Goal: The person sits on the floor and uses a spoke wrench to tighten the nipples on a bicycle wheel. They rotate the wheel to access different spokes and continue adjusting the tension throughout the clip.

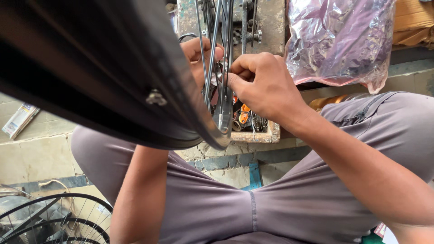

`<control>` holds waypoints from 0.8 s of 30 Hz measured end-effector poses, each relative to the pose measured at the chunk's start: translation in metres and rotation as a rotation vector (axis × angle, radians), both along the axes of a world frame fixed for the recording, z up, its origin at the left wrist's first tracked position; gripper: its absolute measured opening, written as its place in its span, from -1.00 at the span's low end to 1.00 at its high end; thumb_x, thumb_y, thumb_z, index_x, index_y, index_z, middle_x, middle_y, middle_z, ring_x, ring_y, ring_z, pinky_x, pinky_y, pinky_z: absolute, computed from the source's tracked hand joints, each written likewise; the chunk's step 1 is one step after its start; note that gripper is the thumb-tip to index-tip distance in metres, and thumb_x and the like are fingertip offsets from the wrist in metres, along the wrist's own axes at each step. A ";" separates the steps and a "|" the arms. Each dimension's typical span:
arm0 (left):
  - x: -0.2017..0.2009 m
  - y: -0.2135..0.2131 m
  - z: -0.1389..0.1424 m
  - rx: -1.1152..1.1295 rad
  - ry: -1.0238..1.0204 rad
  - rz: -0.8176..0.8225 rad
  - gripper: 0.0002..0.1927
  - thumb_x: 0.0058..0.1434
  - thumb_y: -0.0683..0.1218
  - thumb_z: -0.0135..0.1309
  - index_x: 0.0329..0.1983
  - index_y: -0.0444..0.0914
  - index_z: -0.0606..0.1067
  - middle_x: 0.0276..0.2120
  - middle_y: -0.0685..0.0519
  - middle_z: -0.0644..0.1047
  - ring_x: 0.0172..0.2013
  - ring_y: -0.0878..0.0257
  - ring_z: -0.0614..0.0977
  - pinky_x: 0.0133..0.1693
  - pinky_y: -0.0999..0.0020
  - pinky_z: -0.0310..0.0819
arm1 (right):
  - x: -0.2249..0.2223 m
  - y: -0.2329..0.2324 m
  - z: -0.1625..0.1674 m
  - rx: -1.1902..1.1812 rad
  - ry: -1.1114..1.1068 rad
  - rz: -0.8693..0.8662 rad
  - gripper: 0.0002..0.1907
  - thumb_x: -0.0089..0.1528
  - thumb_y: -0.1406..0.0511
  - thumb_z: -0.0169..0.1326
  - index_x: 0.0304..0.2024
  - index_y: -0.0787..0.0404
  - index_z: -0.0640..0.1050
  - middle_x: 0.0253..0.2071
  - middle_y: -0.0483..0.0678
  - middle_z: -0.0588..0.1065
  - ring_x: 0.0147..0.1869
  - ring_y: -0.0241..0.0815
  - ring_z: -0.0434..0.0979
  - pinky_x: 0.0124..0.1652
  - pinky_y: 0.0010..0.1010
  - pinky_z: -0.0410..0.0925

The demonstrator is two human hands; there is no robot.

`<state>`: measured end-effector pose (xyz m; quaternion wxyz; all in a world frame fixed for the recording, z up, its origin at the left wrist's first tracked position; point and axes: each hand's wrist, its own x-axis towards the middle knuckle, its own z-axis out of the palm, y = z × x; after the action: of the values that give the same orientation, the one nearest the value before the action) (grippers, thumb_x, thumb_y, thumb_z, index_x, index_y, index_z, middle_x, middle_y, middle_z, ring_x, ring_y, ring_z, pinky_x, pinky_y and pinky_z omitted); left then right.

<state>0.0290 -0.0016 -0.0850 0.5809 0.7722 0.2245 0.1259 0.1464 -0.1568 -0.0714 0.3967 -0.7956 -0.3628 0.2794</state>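
I count two hands, my left hand (195, 53) and my right hand (264, 86), both on one bicycle wheel (113, 77). A second wheel (58, 219) lies by my knee (partly cut off). There is one plastic bag (337, 40), one wooden tray (255, 134) and one booklet (19, 119).

A crumpled plastic bag (337, 40) (purplish), perhaps another wheel (54, 219) lower left.

A small bicycle repair workshop, judging by the black rubber-tyred spoked wheel (135, 90) up close, a spare bare spoked wheel rim (58, 217) on the cracked stone floor (36, 158), and a worn wooden tray of small metal parts (253, 129).
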 end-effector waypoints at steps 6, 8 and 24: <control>-0.001 0.004 0.002 0.026 -0.002 -0.060 -0.76 0.31 -0.03 0.25 -0.16 -0.32 0.62 -0.47 0.09 0.61 -0.46 0.43 0.59 -0.45 0.46 0.46 | 0.010 0.001 -0.004 -0.008 -0.069 0.101 -0.76 0.19 0.25 0.19 -0.24 0.33 0.66 -0.45 0.06 0.61 -0.42 -0.23 0.64 -0.35 -0.35 0.42; 0.000 0.006 0.001 0.021 -0.010 -0.108 -0.76 0.29 -0.03 0.26 -0.17 -0.32 0.63 -0.47 0.07 0.61 -0.46 0.42 0.59 -0.45 0.45 0.45 | 0.015 0.000 -0.007 -0.106 -0.086 0.129 -0.76 0.18 0.25 0.20 -0.31 0.36 0.65 -0.49 0.09 0.59 -0.46 -0.20 0.60 -0.36 -0.30 0.39; 0.002 -0.012 0.029 0.158 0.203 0.016 -0.76 0.25 0.02 0.23 -0.18 -0.24 0.66 -0.54 0.05 0.65 -0.56 0.36 0.64 -0.53 0.37 0.47 | 0.021 -0.004 0.000 -0.111 0.081 0.128 -0.77 0.14 0.23 0.20 -0.29 0.27 0.68 -0.52 -0.04 0.60 -0.46 -0.30 0.55 -0.40 -0.39 0.39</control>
<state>0.0314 -0.0133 -0.0560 0.4916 0.8225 0.2777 0.0688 0.1673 -0.1605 -0.0719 0.3478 -0.7796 -0.3803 0.3558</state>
